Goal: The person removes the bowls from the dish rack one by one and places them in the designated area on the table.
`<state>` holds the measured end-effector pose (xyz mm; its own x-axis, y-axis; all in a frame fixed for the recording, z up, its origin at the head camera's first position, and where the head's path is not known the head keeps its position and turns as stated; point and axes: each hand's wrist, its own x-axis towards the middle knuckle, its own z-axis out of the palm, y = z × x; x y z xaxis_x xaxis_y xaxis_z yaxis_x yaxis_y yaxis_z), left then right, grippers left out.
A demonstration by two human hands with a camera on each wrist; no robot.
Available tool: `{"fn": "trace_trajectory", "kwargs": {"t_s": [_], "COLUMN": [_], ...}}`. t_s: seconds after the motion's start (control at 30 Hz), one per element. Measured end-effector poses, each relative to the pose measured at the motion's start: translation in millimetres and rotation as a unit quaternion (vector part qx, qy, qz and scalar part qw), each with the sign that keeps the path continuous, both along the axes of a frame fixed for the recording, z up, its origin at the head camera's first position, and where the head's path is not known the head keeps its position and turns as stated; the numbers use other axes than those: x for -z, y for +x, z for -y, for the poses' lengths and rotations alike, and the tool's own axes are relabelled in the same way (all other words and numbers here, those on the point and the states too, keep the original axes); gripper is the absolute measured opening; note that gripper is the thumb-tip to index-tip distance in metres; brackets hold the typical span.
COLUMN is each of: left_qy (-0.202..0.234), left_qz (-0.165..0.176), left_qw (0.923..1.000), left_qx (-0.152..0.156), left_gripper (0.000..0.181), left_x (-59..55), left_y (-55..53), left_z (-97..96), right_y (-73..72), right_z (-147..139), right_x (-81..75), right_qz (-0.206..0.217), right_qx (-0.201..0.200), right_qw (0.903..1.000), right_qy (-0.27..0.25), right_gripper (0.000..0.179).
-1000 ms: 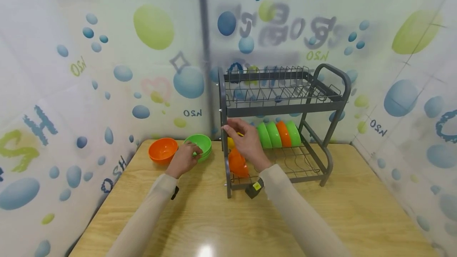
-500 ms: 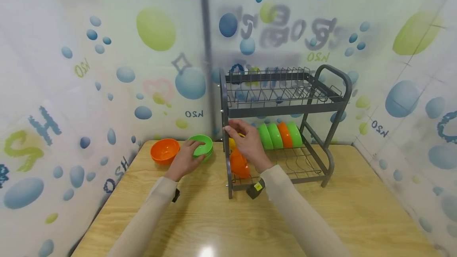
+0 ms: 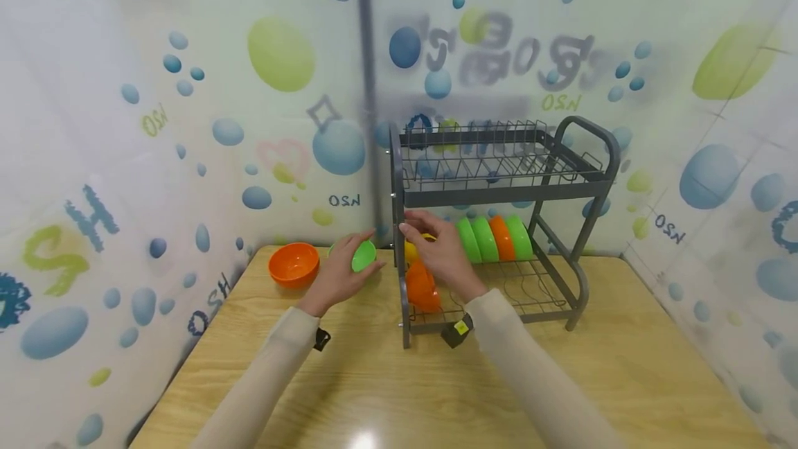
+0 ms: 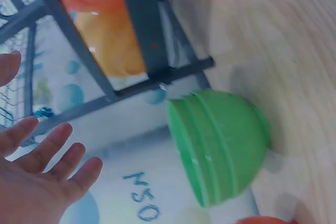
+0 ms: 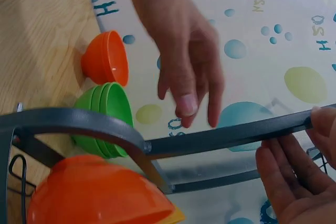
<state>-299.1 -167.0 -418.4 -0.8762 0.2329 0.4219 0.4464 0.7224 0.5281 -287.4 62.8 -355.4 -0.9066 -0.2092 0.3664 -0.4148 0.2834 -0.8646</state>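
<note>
My left hand (image 3: 339, 274) hovers with spread fingers above the stacked green bowls (image 4: 226, 145) on the table, apart from them in the left wrist view. Several green bowls are nested in that pile, and in the head view the hand hides most of it. An orange bowl stack (image 3: 294, 265) stands to its left. At the rack's left front post, my right hand (image 3: 441, 248) pinches the grey two-tier dish rack (image 3: 499, 192) between thumb and fingers. Just behind this hand, an orange bowl (image 3: 422, 289) and a yellow bowl (image 4: 113, 45) stand tilted on the lower tier.
Farther right on the lower tier, a row of green bowls (image 3: 483, 240) and one orange bowl (image 3: 501, 238) stand on edge. Wire slots (image 3: 480, 158) line the upper tier. The wooden table (image 3: 386, 393) meets a patterned backdrop (image 3: 280, 158) behind.
My left hand has risen off the green bowls and shifted right, its fingers spreading. The right hand keeps its place at the rack's post. The head view has shifted slightly.
</note>
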Motion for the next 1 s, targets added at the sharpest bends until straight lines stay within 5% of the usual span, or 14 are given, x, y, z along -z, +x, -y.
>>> {"fn": "trace_trajectory", "kwargs": {"t_s": [0.27,0.6,1.0], "left_qy": [0.067,0.177,0.254], "left_qz": [0.006,0.064,0.078], "left_qw": [0.9957,0.9746,0.9560], "left_qx": [0.063,0.122,0.123], "left_gripper": [0.066,0.060,0.046], "left_x": [-24.6,-50.1,-73.9], "left_y": [3.5,3.5,4.6], "left_z": [-15.1,-33.7,-47.7], "right_y": [4.3,11.2,15.0], "right_z": [-8.2,-32.1,-50.0], "right_x": [-1.0,11.4,49.9], "right_qz": [-0.015,-0.007,0.053], "right_qx": [-0.027,-0.013,-0.017], "right_qw": [0.9980,0.9879,0.9840], "right_qy": [0.054,0.154,0.169], "right_gripper": [0.046,0.061,0.074]}}
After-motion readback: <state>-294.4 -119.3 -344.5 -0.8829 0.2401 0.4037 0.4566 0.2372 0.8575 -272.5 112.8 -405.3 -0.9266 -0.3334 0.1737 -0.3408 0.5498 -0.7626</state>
